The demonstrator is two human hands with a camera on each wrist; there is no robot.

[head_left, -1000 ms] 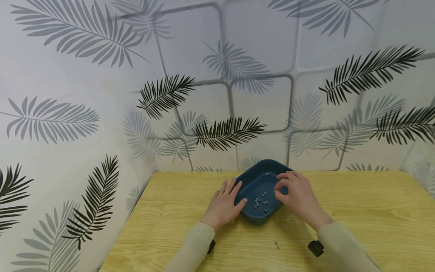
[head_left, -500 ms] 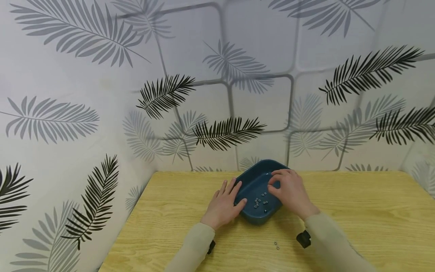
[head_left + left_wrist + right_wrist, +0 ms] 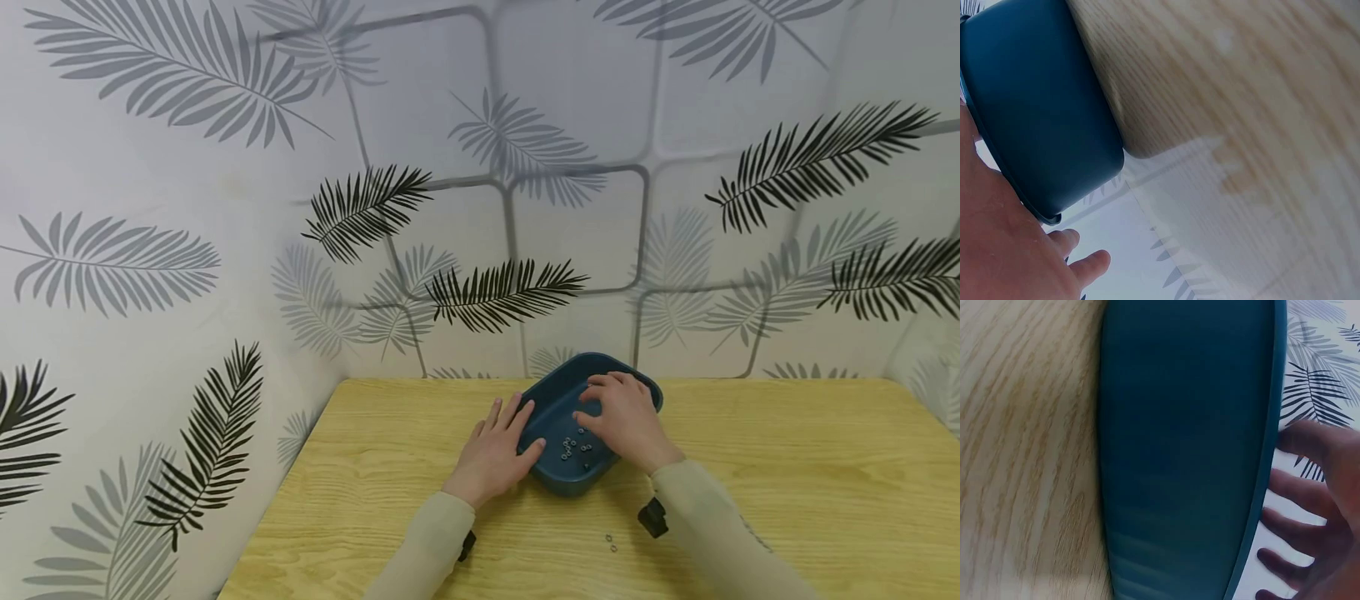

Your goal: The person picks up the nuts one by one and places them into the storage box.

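Note:
A dark blue rectangular tray (image 3: pixel 551 404) with rounded corners stands at an angle on the table. Several small metal nuts (image 3: pixel 567 446) lie loose on its floor, mostly in the near part. My left hand (image 3: pixel 491 457) rests on the tray's left rim, fingers spread and fairly straight; the left wrist view has it beside the outer wall. Over the right side of the tray hovers my right hand (image 3: pixel 628 419), fingers loosely bent, thumb and forefinger apart. In the right wrist view its fingers (image 3: pixel 1297 490) show past the rim, and nothing is visible between them.
Two small metal rings (image 3: pixel 611 542) lie on the wooden table (image 3: pixel 390 467) in front of the tray. A wall with a leaf pattern (image 3: pixel 450 250) rises right behind the table's back edge. Each wrist carries a black camera, such as the right one (image 3: pixel 653 517).
My right hand has moved left, farther over the tray. Its thumb and forefinger, earlier pressed together, have parted. The left hand and the tray have stayed in place.

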